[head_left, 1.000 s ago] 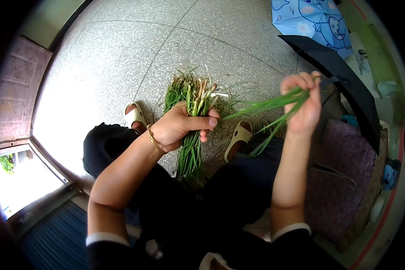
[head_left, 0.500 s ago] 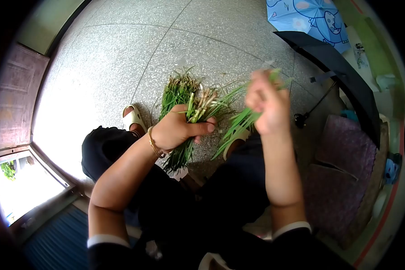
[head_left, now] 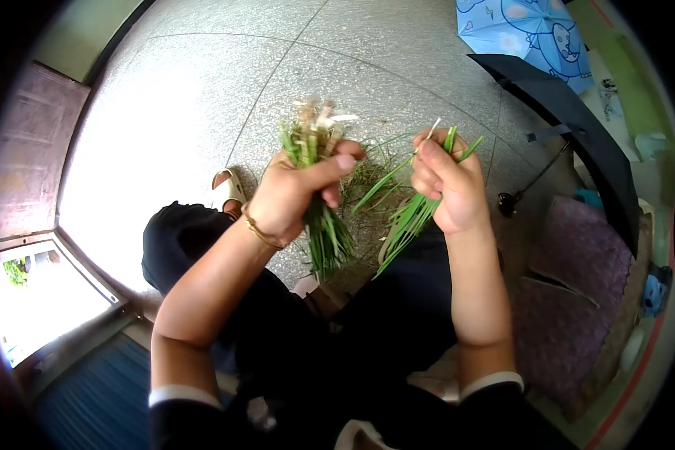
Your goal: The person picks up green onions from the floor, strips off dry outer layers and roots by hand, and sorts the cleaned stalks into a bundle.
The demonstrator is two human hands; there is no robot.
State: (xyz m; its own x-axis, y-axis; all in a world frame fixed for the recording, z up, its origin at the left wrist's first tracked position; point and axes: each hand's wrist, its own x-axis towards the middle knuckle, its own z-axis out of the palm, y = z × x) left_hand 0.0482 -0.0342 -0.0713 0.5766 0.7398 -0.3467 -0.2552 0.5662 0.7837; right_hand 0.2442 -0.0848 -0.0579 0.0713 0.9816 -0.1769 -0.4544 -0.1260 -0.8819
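Observation:
My left hand (head_left: 300,187) is closed round a thick bunch of chives (head_left: 326,240). Their pale, brownish stem ends stick up above the fingers, slightly blurred, and the green leaves hang below the fist. To the right, my right hand (head_left: 450,176) pinches a thinner bunch of chives (head_left: 412,225). Its cut-looking ends and one white stalk poke out over the fingertips, while the leaves slant down and left. The two hands are apart. Between them, loose trimmings (head_left: 371,176) lie scattered on the floor.
Speckled stone floor (head_left: 202,97) spreads ahead. An open black umbrella (head_left: 577,112) stands at right, with a blue patterned umbrella (head_left: 532,37) behind it. Purple mats (head_left: 577,262) lie at lower right. My sandalled foot (head_left: 227,189) rests at left, near a door (head_left: 34,150).
My left hand has risen a little with a fuller bunch, and the bundle on the floor behind it no longer shows. My right hand has come lower and turned, still holding chives.

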